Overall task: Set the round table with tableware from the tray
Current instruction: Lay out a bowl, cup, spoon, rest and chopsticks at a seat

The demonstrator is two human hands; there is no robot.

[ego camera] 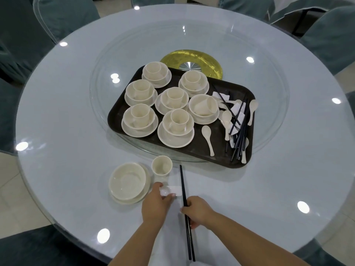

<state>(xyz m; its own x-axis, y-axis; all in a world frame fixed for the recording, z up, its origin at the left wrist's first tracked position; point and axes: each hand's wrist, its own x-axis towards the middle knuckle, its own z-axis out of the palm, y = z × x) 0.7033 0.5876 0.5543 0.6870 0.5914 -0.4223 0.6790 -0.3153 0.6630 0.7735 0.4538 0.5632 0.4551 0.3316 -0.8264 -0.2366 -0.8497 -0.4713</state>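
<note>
A dark tray (pixel 134 104) on the glass turntable carries several cream plate-bowl-cup sets (pixel 173 101), loose spoons (pixel 208 139), dark chopsticks (pixel 241 135) and white rests. Near the table's front edge lies a place setting: a cream bowl on a plate (pixel 127 182) and a cup (pixel 161 166). My left hand (pixel 155 205) pinches a white chopstick rest (pixel 170 190) just right of the plate. My right hand (pixel 198 210) grips a pair of black chopsticks (pixel 183 189) whose tips lie across the rest's right end.
The round white table (pixel 67 112) has a glass turntable (pixel 269 93) with a gold hub (pixel 192 60) behind the tray. Chairs in grey-blue covers (pixel 57 16) ring the table. A folded white cloth lies under the rest.
</note>
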